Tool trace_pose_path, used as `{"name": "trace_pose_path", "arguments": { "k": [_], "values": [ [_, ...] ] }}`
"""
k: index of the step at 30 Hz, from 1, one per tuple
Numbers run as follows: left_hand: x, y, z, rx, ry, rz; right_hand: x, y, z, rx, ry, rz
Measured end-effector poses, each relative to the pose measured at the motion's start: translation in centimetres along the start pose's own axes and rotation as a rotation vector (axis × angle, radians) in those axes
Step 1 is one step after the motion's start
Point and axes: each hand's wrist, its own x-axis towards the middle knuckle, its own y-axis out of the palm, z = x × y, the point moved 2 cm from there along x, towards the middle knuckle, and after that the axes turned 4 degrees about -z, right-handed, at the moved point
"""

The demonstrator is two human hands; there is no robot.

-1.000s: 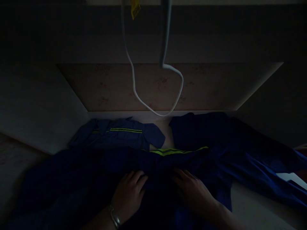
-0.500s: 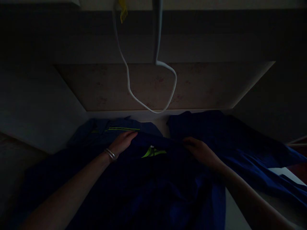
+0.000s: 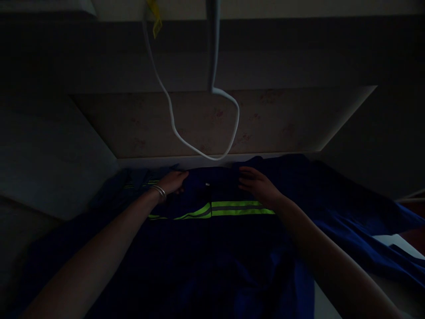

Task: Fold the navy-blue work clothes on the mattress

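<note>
A dark blue work jacket (image 3: 212,248) lies spread out in front of me, with a bright yellow-green and grey reflective band (image 3: 237,207) across it. Near its far edge shows a small pale label (image 3: 207,184). My left hand (image 3: 171,181), with bangles at the wrist, is closed on the jacket's far edge, left of the label. Right of the label, my right hand (image 3: 257,184) rests on the cloth with its fingers apart. Dim light hides most folds and the undersides of both hands.
A white cable (image 3: 217,158) hangs in a loop above the jacket. More blue garments lie behind left (image 3: 133,179) and at right (image 3: 299,177). A flower-patterned panel (image 3: 212,124) stands at the back, between side walls. A yellow tag (image 3: 157,26) hangs near the top.
Both hands have moved away from me, carrying the jacket's far edge back. The reflective band, largely hidden before, now shows across the front. My right hand's fingers have spread.
</note>
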Motion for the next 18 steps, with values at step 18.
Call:
{"name": "trace_pose_path", "arguments": {
  "k": [18],
  "values": [
    [-3.2, 2.3, 4.0, 0.056, -0.079, 0.537, 0.1, -2.2, -1.9, -1.097, -0.375, 0.488]
  ]
}}
